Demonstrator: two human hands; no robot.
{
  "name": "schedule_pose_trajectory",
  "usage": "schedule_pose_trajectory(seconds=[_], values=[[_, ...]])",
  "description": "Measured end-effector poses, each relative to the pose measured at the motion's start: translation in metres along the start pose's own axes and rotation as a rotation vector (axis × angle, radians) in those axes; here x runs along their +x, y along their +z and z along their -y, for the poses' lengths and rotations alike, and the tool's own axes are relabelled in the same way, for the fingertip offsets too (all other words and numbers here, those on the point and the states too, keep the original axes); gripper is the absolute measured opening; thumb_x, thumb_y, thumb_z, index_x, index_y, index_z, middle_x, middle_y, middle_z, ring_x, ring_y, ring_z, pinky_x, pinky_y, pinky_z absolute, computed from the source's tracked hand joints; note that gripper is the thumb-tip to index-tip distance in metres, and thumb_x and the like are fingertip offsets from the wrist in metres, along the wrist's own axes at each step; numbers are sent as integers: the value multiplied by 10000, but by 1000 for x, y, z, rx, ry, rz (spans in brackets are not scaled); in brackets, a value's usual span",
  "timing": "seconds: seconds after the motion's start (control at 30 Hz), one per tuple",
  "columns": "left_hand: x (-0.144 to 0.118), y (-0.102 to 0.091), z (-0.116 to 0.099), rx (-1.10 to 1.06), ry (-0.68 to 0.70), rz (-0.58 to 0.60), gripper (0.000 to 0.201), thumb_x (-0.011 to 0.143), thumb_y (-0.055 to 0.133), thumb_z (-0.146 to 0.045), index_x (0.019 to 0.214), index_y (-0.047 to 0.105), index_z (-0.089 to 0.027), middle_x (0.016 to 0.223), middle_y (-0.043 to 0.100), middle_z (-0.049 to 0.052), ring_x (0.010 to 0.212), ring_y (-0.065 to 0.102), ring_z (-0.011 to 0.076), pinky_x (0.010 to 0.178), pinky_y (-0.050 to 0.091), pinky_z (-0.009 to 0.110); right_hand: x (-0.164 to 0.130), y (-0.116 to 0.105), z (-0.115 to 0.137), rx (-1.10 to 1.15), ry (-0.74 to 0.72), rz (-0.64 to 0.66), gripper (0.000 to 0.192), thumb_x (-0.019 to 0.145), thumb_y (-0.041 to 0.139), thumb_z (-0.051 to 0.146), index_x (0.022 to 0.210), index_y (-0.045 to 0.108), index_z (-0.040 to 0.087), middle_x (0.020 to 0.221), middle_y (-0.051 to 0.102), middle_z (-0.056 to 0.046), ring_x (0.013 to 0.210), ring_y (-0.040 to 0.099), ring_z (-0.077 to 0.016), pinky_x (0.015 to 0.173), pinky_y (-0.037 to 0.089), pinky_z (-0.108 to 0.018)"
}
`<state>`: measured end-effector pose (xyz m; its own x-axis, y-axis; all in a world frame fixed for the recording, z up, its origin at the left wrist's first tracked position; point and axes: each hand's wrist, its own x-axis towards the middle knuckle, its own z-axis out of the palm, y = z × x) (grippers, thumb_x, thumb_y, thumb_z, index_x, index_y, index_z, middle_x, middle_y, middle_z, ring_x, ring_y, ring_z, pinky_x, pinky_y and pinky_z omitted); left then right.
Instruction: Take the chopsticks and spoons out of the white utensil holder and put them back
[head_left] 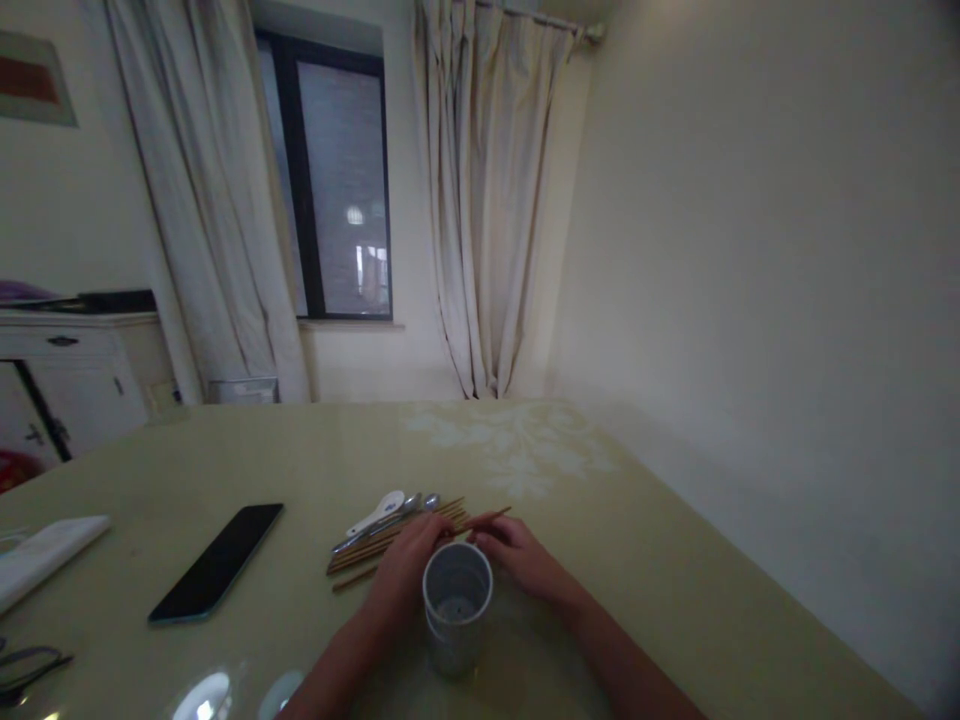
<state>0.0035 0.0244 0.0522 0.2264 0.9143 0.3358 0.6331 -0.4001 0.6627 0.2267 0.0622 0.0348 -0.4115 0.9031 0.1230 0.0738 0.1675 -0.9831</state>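
Observation:
A wooden chopstick (491, 516) slants between my hands, just beyond a grey metal cup (457, 645). My left hand (409, 560) is closed at its near end, with the fingertips partly hidden behind the cup. My right hand (525, 562) pinches the same chopstick from the other side. The cup stands upright between my forearms, and I see nothing inside it. Beside and beyond my left hand lies a loose bunch of chopsticks (367, 549). Along its far side are a white ceramic spoon (376, 514) and metal spoons (411, 506).
A dark phone (217, 565) lies left on the greenish table (637, 560). Farther left are a white flat object (52, 557) and a dark looped item (30, 665). A bare wall (787, 300) runs along the right edge; curtains (487, 200) and a window are behind.

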Motion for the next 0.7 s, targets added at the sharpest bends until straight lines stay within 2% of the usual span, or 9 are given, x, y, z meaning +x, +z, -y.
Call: schedule_pose_trajectory(seconds=[0.1,0.2,0.3,0.37,0.4,0.47,0.53,0.6,0.7], values=[[-3,5,-1,-117,36,-17,196,926,619,-351,996,728,-204,1053,779,102,994,696,273,876,519,363,8,13,-5,104,-14,-23,642,772,787,738,1059,776,164,920,785,-77,885,727,-267,839,555,-412],[-1,5,2,-153,55,-34,216,917,631,-351,1048,748,-226,1103,787,103,1046,699,297,934,532,407,11,17,-1,156,-36,-83,628,754,808,739,1000,770,162,882,785,-73,818,729,-243,768,547,-369],[5,-3,6,-165,41,-173,259,963,559,-390,1053,743,-231,1119,787,105,1083,695,314,991,516,457,10,8,7,189,-79,-252,591,779,799,728,974,747,172,931,790,-89,791,740,-230,729,551,-347],[8,-13,10,-203,-10,-225,309,1002,502,-442,1029,715,-220,1018,781,91,971,703,284,902,537,425,8,-7,15,232,-141,-420,546,807,793,703,971,730,187,958,792,-91,814,752,-230,747,569,-348],[8,-17,11,-233,-30,-201,335,1014,483,-471,1013,700,-216,945,768,75,887,697,258,834,542,391,7,-17,19,265,-177,-503,527,805,804,690,968,724,196,947,793,-85,822,755,-230,757,578,-350],[7,-24,13,-289,-43,-78,365,1023,475,-512,976,680,-214,848,736,42,783,671,218,745,530,334,5,-36,26,347,-251,-654,497,777,844,658,969,723,217,906,790,-58,831,756,-223,762,588,-342],[4,-24,11,-333,-40,56,364,1014,502,-520,937,679,-211,847,731,34,791,666,204,736,522,308,2,-51,32,433,-302,-743,471,744,887,616,970,727,235,887,787,-34,814,752,-206,752,594,-329],[0,-17,6,-373,-53,135,331,987,561,-502,923,690,-203,889,746,41,839,672,211,751,517,302,-1,-57,36,494,-320,-760,451,726,911,586,963,734,246,867,781,-19,785,742,-190,739,597,-321],[-4,0,-5,-413,-66,131,304,973,581,-460,905,702,-190,887,753,53,837,671,218,744,503,306,-5,-50,41,516,-298,-679,432,727,917,576,940,754,238,835,769,-23,756,713,-183,721,590,-317]])
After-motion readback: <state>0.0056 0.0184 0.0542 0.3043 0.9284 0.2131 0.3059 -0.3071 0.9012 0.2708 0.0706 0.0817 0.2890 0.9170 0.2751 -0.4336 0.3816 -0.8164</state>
